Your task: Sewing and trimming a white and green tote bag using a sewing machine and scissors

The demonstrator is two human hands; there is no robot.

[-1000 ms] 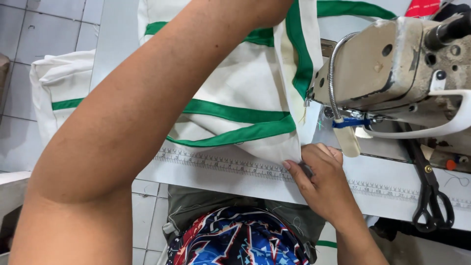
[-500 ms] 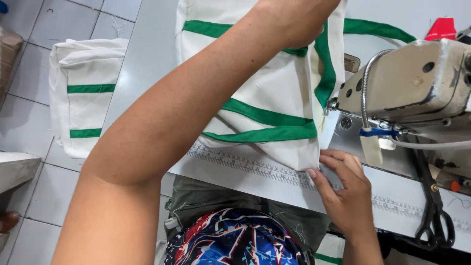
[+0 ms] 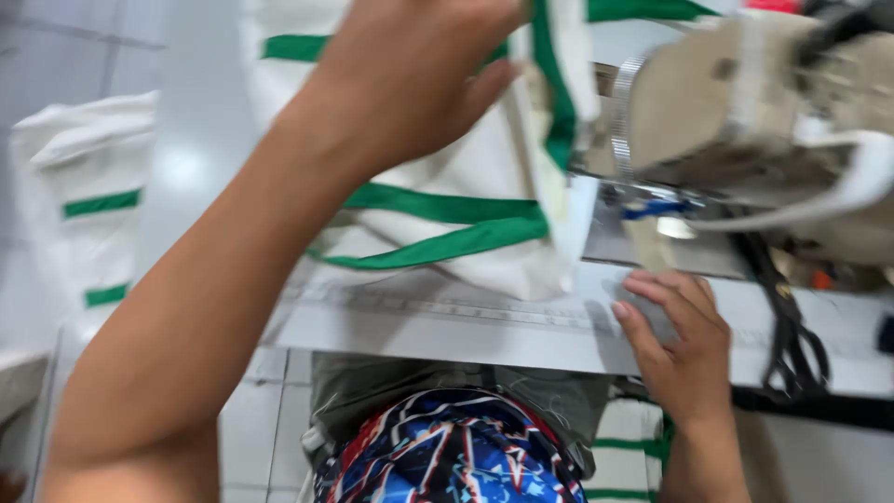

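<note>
L hand [image 3: 410, 79] is gripping white bag w/ green trim [image 3: 447, 224] near its top at 12 o'clock; bag's long axis is running 12–6, bottom edge lying on counter [image 3: 447, 326]. R hand [image 3: 684, 340] is resting flat, fingers open, on counter at 4 o'clock, just beside bag, under sewing machine [image 3: 745, 121].

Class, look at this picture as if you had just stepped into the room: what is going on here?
A person sits at a sewing machine on a white table. The left hand reaches forward and grips a white cloth bag with green bands, lifting it beside the machine. The right hand lies flat on the table edge, holding nothing. Black scissors lie to its right. More white and green bags are stacked off to the left. The picture is blurred, so the needle area cannot be made out.
</note>
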